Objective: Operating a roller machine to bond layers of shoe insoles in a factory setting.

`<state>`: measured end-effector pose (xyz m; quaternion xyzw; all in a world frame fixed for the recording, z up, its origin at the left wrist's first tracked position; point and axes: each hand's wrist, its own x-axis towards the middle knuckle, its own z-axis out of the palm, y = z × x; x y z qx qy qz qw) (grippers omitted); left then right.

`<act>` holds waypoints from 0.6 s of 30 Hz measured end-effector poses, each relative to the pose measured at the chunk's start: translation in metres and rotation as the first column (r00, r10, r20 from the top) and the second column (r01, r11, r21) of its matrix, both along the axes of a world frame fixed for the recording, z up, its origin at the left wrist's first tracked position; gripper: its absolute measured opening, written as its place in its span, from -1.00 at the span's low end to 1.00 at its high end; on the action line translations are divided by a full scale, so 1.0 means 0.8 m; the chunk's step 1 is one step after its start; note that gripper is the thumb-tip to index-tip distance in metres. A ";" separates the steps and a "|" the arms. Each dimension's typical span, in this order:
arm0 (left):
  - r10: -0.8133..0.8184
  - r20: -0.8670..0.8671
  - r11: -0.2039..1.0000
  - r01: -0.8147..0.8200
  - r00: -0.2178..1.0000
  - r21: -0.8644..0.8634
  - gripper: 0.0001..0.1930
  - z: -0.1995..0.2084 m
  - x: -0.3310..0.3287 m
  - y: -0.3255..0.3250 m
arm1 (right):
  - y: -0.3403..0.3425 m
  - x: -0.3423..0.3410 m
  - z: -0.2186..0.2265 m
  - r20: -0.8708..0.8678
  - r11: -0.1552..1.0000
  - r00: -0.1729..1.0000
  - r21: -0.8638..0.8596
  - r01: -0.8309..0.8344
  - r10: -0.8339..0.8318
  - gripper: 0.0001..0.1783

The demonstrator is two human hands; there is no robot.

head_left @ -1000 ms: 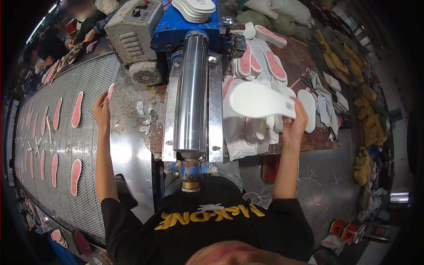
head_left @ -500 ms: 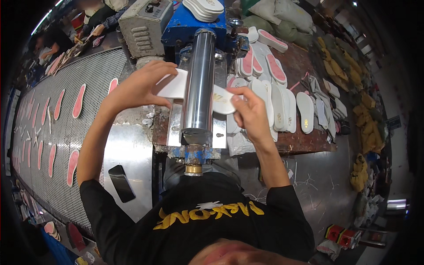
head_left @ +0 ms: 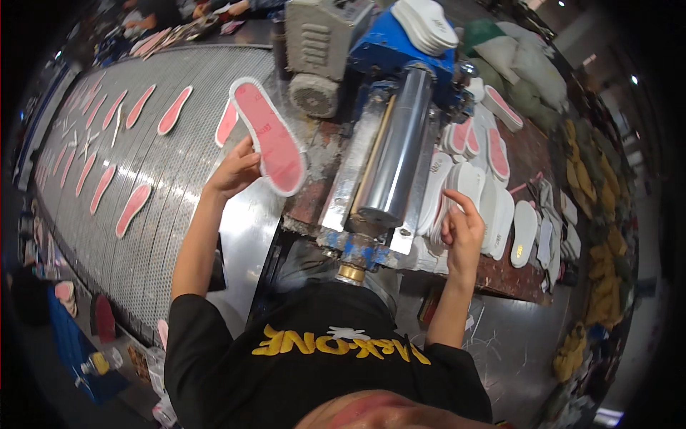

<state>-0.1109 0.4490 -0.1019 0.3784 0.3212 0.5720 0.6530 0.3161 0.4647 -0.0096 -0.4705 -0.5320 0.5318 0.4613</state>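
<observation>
Left hand: grip pinches the edge of a white, foot-shaped insole with a pink face, raised between the grey metal mesh belt and the polished steel roller. Right hand: grip half-curled, index extended, apparently empty, near smooth white insoles. Judged step: laying-out. Next move calls for pink side up, clear of neighbouring insoles.

Glossy, smooth metal roller, rough-looking mesh conveyor, matt cloth shirt and smooth, matt-looking insoles
</observation>
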 end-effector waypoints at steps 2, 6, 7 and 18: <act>0.073 0.077 0.997 -0.073 0.994 -0.002 -0.30 -0.013 0.005 -0.012 | -0.001 0.008 -0.008 0.003 1.000 1.000 -0.006 -0.023 0.023 -0.66; 0.231 0.275 0.973 -0.222 0.933 -0.062 -0.40 -0.036 0.010 -0.033 | -0.002 0.016 -0.019 -0.023 1.000 1.000 -0.009 -0.008 0.007 -0.73; 0.267 0.335 0.964 -0.257 0.904 -0.073 -0.43 -0.039 0.011 -0.039 | -0.002 0.019 -0.023 -0.039 1.000 0.999 -0.012 0.000 -0.001 -0.74; 0.864 0.477 0.423 -0.745 0.159 -0.516 -0.55 -0.139 -0.122 -0.207 | 0.005 0.013 -0.043 -0.079 0.999 0.996 -0.007 -0.033 0.033 -0.78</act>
